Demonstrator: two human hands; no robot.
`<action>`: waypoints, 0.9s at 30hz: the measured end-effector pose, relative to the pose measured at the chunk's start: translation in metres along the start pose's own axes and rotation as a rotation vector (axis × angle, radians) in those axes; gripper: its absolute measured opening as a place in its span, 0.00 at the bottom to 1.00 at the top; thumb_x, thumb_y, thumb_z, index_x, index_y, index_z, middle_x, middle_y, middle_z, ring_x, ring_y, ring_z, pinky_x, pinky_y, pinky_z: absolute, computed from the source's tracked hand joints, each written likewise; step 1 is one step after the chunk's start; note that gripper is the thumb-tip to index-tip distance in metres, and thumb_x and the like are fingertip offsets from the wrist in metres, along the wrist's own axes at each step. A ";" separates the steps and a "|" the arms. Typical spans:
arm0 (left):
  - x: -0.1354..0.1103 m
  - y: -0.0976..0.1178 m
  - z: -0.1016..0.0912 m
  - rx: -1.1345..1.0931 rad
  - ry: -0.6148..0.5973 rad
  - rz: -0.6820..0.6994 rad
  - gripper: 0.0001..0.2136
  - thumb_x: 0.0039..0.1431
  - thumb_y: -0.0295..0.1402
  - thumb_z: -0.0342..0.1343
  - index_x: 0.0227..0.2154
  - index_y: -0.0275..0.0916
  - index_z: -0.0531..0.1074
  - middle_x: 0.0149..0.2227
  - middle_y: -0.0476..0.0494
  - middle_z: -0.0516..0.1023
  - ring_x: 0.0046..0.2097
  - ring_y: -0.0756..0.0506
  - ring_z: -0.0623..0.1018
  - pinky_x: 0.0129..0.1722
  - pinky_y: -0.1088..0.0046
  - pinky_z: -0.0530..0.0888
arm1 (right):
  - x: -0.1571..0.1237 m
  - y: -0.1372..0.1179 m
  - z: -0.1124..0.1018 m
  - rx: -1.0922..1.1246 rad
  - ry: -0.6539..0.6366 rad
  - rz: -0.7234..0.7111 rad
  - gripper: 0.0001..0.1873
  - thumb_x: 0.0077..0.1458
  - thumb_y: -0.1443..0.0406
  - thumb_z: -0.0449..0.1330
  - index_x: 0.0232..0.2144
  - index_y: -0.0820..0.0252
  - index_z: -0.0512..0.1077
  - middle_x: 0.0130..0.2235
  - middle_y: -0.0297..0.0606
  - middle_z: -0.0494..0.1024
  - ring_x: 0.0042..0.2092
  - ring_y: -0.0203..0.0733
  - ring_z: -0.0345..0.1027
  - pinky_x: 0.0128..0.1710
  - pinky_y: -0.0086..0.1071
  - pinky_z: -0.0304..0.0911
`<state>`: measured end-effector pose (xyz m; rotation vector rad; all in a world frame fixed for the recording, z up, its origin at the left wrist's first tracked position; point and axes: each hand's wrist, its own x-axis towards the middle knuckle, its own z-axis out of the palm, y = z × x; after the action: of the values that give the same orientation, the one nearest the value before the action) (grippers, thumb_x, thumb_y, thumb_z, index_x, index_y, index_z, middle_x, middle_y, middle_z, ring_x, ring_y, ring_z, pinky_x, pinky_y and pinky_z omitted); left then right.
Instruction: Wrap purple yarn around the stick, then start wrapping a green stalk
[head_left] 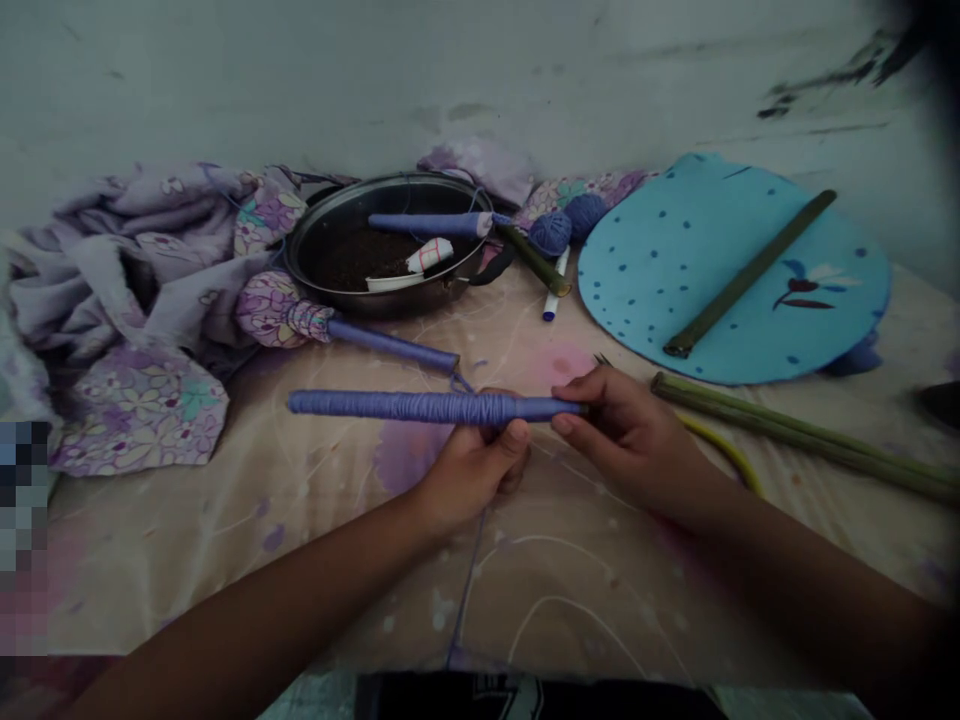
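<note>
A stick wrapped in blue-purple yarn [390, 406] lies level across my two hands above the cloth. My left hand [487, 450] is closed round it near the middle, thumb in front. At its right end, my right hand [615, 420] pinches the tip between thumb and fingers. From my left hand a strand of yarn [472, 570] runs down past the table's front edge. Close wraps cover most of the stick, with a thicker bunched stretch left of my left hand. Just behind lies another yarn-wrapped stick [397, 345] with a flowered cloth bundle on its end.
A dark pan [300, 262] at the back holds soil-like material and a wrapped stick. Beside it are yarn balls [551, 232] and a marker [555, 295]. A blue oval board [637, 270] carries a green stick [750, 275]. More green sticks [810, 435] lie right; crumpled flowered cloth [150, 260] left.
</note>
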<state>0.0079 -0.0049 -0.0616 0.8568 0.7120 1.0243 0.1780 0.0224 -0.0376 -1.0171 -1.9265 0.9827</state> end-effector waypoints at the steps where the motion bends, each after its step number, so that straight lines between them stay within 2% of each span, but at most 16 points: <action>1: 0.000 0.001 0.000 -0.008 0.002 -0.004 0.16 0.54 0.45 0.55 0.38 0.43 0.57 0.18 0.61 0.52 0.16 0.57 0.51 0.14 0.83 0.50 | 0.000 0.002 0.000 -0.113 0.029 -0.136 0.03 0.55 0.66 0.57 0.34 0.57 0.65 0.33 0.35 0.71 0.32 0.34 0.66 0.31 0.30 0.62; 3: 0.000 0.002 0.001 -0.025 -0.001 0.011 0.17 0.54 0.45 0.55 0.38 0.44 0.56 0.17 0.62 0.52 0.16 0.58 0.50 0.14 0.84 0.50 | 0.000 0.003 0.002 -0.271 0.035 -0.340 0.04 0.54 0.70 0.55 0.30 0.57 0.64 0.36 0.38 0.71 0.37 0.36 0.66 0.35 0.32 0.63; 5: -0.001 0.003 0.001 -0.022 -0.004 0.033 0.17 0.54 0.44 0.56 0.37 0.45 0.55 0.17 0.62 0.53 0.16 0.58 0.50 0.14 0.84 0.50 | 0.000 0.003 0.003 -0.293 0.033 -0.386 0.04 0.54 0.70 0.56 0.28 0.57 0.64 0.38 0.39 0.71 0.39 0.38 0.66 0.37 0.34 0.64; 7: -0.002 0.002 0.000 0.000 -0.011 0.048 0.16 0.54 0.44 0.56 0.37 0.44 0.55 0.16 0.62 0.54 0.15 0.58 0.51 0.14 0.84 0.50 | -0.001 0.001 0.003 -0.139 0.039 -0.235 0.03 0.55 0.65 0.57 0.32 0.56 0.65 0.36 0.38 0.72 0.36 0.38 0.67 0.35 0.34 0.65; 9: -0.002 0.001 0.000 0.019 -0.021 0.056 0.16 0.54 0.44 0.56 0.38 0.44 0.56 0.16 0.63 0.54 0.15 0.58 0.51 0.14 0.84 0.50 | -0.001 -0.001 0.002 0.106 -0.021 0.038 0.09 0.58 0.58 0.53 0.36 0.56 0.64 0.29 0.35 0.71 0.29 0.35 0.67 0.28 0.31 0.64; 11: -0.002 0.000 -0.001 0.032 -0.028 0.058 0.17 0.54 0.44 0.56 0.39 0.44 0.56 0.16 0.63 0.53 0.15 0.58 0.51 0.14 0.84 0.50 | -0.002 -0.003 0.001 0.281 -0.147 0.285 0.16 0.61 0.53 0.47 0.33 0.58 0.64 0.24 0.32 0.69 0.22 0.32 0.62 0.20 0.27 0.59; 13: -0.002 -0.001 -0.001 0.037 -0.025 0.055 0.17 0.53 0.44 0.56 0.39 0.44 0.56 0.16 0.63 0.54 0.15 0.58 0.51 0.14 0.83 0.51 | -0.003 -0.004 0.001 0.308 -0.229 0.376 0.19 0.60 0.52 0.46 0.27 0.59 0.64 0.22 0.31 0.67 0.20 0.30 0.60 0.18 0.26 0.56; 15: -0.001 -0.001 -0.001 0.045 -0.023 0.036 0.17 0.53 0.45 0.56 0.37 0.43 0.57 0.16 0.62 0.54 0.16 0.58 0.51 0.14 0.83 0.50 | -0.004 -0.005 0.001 0.237 -0.165 0.316 0.15 0.58 0.54 0.51 0.28 0.58 0.65 0.23 0.31 0.67 0.21 0.30 0.60 0.19 0.26 0.56; 18: -0.001 0.000 -0.001 0.040 -0.018 0.007 0.16 0.53 0.44 0.56 0.35 0.43 0.57 0.16 0.62 0.53 0.16 0.57 0.51 0.15 0.82 0.50 | -0.004 -0.004 0.001 0.014 0.040 -0.030 0.04 0.55 0.63 0.57 0.34 0.56 0.65 0.32 0.34 0.71 0.31 0.34 0.66 0.29 0.30 0.63; 20: -0.002 0.001 -0.002 0.022 -0.027 0.004 0.16 0.53 0.42 0.58 0.36 0.44 0.56 0.16 0.62 0.55 0.16 0.57 0.52 0.15 0.82 0.51 | -0.004 -0.002 0.001 -0.164 0.099 -0.271 0.05 0.53 0.70 0.57 0.31 0.55 0.65 0.38 0.37 0.71 0.39 0.38 0.67 0.39 0.35 0.64; 22: -0.002 0.001 -0.002 0.001 -0.049 0.016 0.17 0.52 0.41 0.59 0.37 0.45 0.56 0.16 0.62 0.56 0.16 0.57 0.52 0.14 0.83 0.51 | -0.003 0.001 0.001 -0.286 0.108 -0.409 0.08 0.52 0.73 0.57 0.29 0.55 0.64 0.41 0.38 0.71 0.43 0.40 0.67 0.42 0.38 0.63; 25: -0.003 0.002 -0.002 -0.032 -0.055 0.050 0.17 0.52 0.41 0.59 0.37 0.46 0.56 0.16 0.62 0.56 0.16 0.57 0.52 0.14 0.84 0.51 | -0.005 0.004 0.003 -0.266 0.109 -0.426 0.08 0.51 0.72 0.58 0.31 0.54 0.64 0.41 0.37 0.71 0.42 0.40 0.67 0.41 0.37 0.64; 27: -0.004 0.002 -0.002 -0.040 -0.044 0.058 0.16 0.52 0.40 0.59 0.37 0.46 0.57 0.16 0.62 0.57 0.15 0.58 0.52 0.14 0.84 0.51 | -0.006 0.003 0.004 -0.081 0.085 -0.259 0.04 0.54 0.67 0.58 0.32 0.54 0.64 0.39 0.37 0.72 0.39 0.39 0.68 0.38 0.36 0.65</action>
<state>0.0044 -0.0074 -0.0601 0.8668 0.6303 1.0644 0.1782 0.0173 -0.0428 -0.8143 -1.9805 0.7100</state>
